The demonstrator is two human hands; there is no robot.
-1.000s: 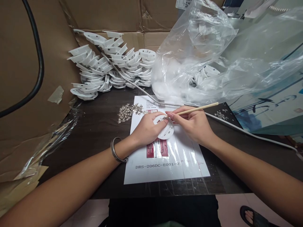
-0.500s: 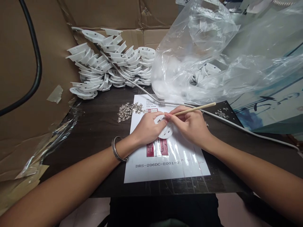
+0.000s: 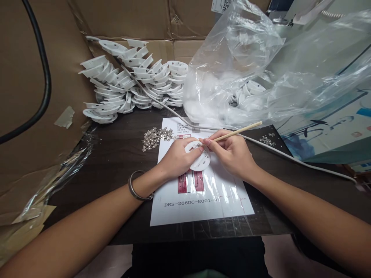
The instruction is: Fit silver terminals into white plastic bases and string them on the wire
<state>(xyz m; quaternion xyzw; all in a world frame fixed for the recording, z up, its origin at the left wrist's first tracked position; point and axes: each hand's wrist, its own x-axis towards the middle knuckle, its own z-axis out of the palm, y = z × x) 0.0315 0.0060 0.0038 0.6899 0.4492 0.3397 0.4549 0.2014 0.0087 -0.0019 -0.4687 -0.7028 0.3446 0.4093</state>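
Above a printed sheet (image 3: 174,212), my left hand (image 3: 177,157) grips a round white disc (image 3: 200,162) with small slots, its thumb lying on the face. My right hand (image 3: 234,153) is closed round a thin wooden stick (image 3: 242,129), which points up and to the right. The fingertips of both hands meet at the disc's upper edge, and they hide the stick's lower end. Just left of the sheet's top lies a heap of small metal parts (image 3: 152,139).
Stacked white discs (image 3: 113,94) fill the back left by the cardboard wall (image 3: 139,19). A clear plastic bag (image 3: 214,77) with more discs stands behind the hands. A grey cable (image 3: 290,154) crosses the table (image 3: 95,170). More metal parts (image 3: 267,141) lie at the right.
The disc shows a little more of its face between my hands. Otherwise the whole view has shifted slightly, and both hands keep their hold.
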